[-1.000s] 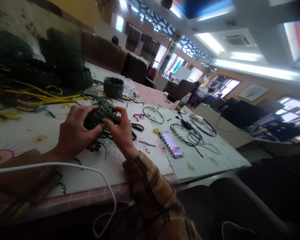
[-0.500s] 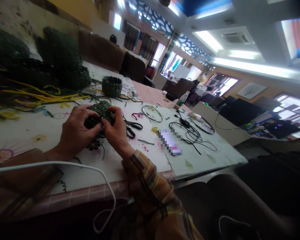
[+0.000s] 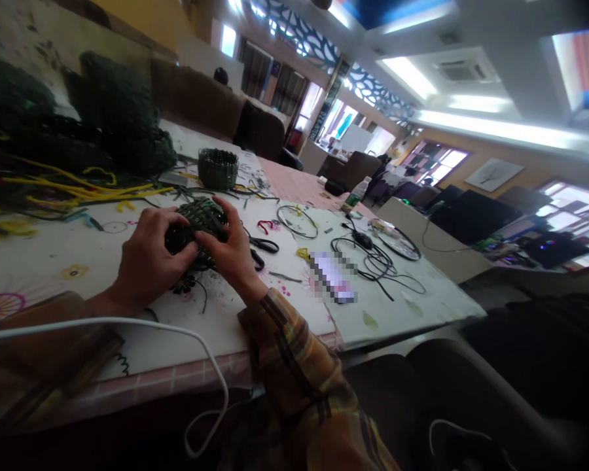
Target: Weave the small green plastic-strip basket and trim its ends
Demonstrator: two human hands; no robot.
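Head view, item one: a small dark green woven basket (image 3: 199,226), unfinished, its plaited strips showing in crossed bands and loose strand ends trailing from beneath it onto the white flowered tablecloth (image 3: 53,255). It sits near the table's front half, held between both hands. Left hand (image 3: 150,255): fingers curled round the basket's near-left side, thumb pressed against the weave. Right hand (image 3: 228,245): fingers spread over the basket's top and right side, gripping it; a plaid sleeve (image 3: 294,366) covers the forearm. Item two: a finished green woven basket (image 3: 218,168), round and upright, farther back, well apart from the hands. Item three: black-handled scissors (image 3: 261,246) lying just beside the right hand. Item four: yellow strips (image 3: 86,190) scattered to the left, before a heap of dark green woven pieces (image 3: 112,124). Item five: black cables (image 3: 373,261) coiled at the table's right. Item six: a white cable (image 3: 142,327) crossing the near edge in front of the forearms.
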